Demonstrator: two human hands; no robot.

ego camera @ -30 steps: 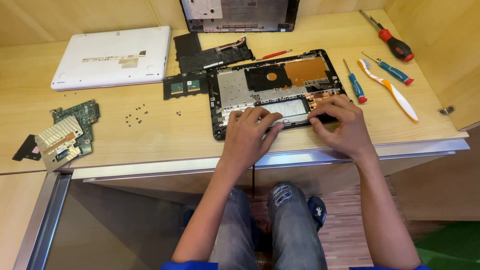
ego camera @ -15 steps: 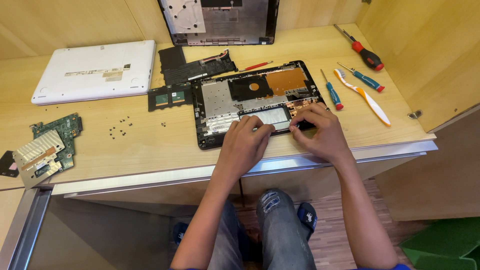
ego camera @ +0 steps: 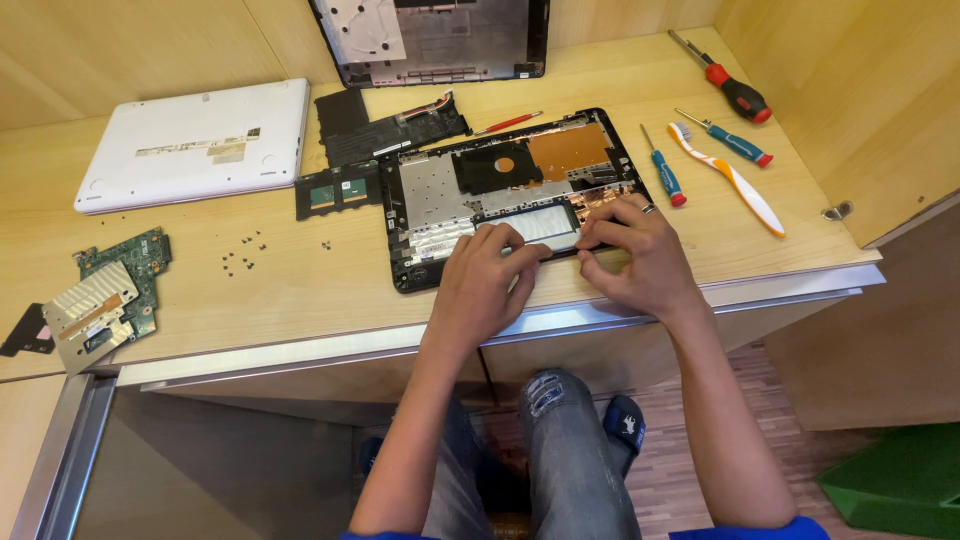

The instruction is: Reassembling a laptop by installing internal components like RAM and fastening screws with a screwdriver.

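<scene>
Gripping laptop shell [ego camera: 500, 190] (copper inside)

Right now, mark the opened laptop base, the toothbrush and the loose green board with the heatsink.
opened laptop base [ego camera: 500, 180], head view, on its black fan housing.
toothbrush [ego camera: 730, 180], head view, mid handle.
green board with the heatsink [ego camera: 95, 305], head view, on the silver heatsink fins.

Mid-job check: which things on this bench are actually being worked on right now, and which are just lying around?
In hand:
- opened laptop base
- left hand and right hand, both resting on its front edge

Lying about:
- white laptop
- green circuit board
- loose screws
- red screwdriver
- two blue screwdrivers
- toothbrush
- black back cover
</scene>
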